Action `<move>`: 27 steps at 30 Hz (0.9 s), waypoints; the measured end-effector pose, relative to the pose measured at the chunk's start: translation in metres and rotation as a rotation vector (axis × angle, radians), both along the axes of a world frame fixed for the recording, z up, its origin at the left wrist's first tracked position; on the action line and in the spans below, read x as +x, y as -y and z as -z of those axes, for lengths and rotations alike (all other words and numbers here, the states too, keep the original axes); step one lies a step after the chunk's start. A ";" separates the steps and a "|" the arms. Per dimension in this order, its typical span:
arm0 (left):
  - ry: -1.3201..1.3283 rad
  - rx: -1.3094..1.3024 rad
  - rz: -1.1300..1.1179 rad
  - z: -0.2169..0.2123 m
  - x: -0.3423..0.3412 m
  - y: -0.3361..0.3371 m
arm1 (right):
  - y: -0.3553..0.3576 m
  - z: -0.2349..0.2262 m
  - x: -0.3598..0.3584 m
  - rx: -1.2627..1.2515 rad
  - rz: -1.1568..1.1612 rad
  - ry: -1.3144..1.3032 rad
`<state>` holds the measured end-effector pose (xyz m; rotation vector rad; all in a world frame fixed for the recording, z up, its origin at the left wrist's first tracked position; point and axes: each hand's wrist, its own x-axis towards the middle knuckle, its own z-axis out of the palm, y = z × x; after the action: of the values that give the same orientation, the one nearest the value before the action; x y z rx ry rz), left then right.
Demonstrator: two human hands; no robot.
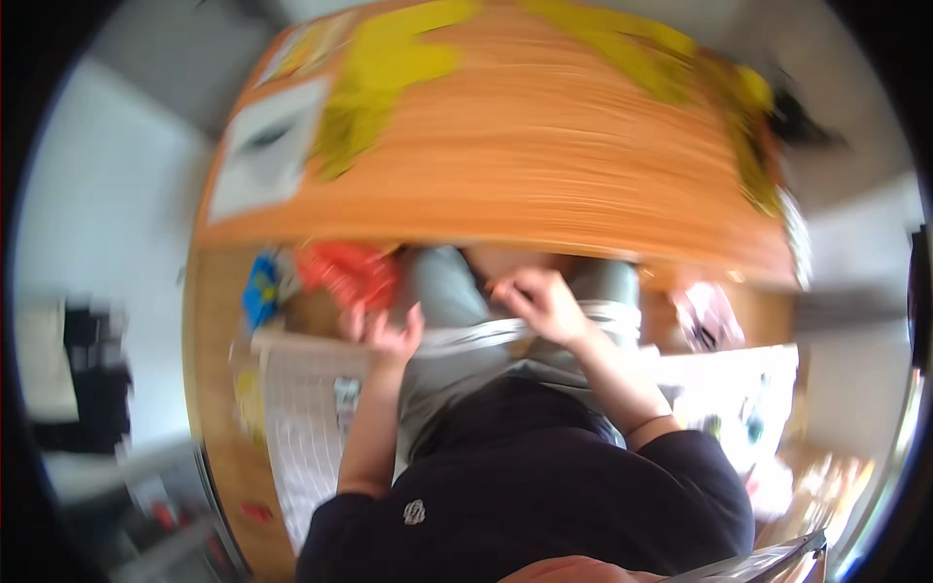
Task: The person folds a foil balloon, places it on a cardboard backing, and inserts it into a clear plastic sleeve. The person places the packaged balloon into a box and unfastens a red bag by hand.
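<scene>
The right hand (544, 303) pinches the pale grey-white band of cloth (486, 335) at the person's lap with curled fingers, while the left hand (381, 335), fingers spread and loose, rests at the band's other end without visibly clasping it. Just left of that band lie a crumpled red-orange packet (348, 272) and a small blue packet (260, 290). Above it spreads the blurred orange wooden tabletop (525, 146) bearing a white rectangular sheet (267, 146); both forearms reach up bare from dark sleeves.

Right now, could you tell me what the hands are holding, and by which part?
The right hand pinches the pale cloth in the lap at its upper edge. The left hand touches the same cloth at its left end; the blur hides whether it grips.
</scene>
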<state>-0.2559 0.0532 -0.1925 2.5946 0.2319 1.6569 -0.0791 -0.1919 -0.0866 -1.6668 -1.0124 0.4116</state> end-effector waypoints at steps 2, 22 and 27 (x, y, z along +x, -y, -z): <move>0.053 -0.034 0.143 -0.004 0.007 0.014 | 0.071 -0.003 0.000 0.047 0.120 0.209; -0.156 -0.096 1.044 -0.053 0.166 0.233 | 0.616 0.206 -0.163 0.127 2.253 -1.017; -0.245 -0.134 1.076 -0.053 0.163 0.243 | 0.642 0.213 -0.117 0.153 1.952 -0.722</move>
<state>-0.0931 -0.1901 -0.1394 2.1136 -0.8529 0.8823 -0.1959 -0.8336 -0.2993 -1.4266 1.1762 -0.3934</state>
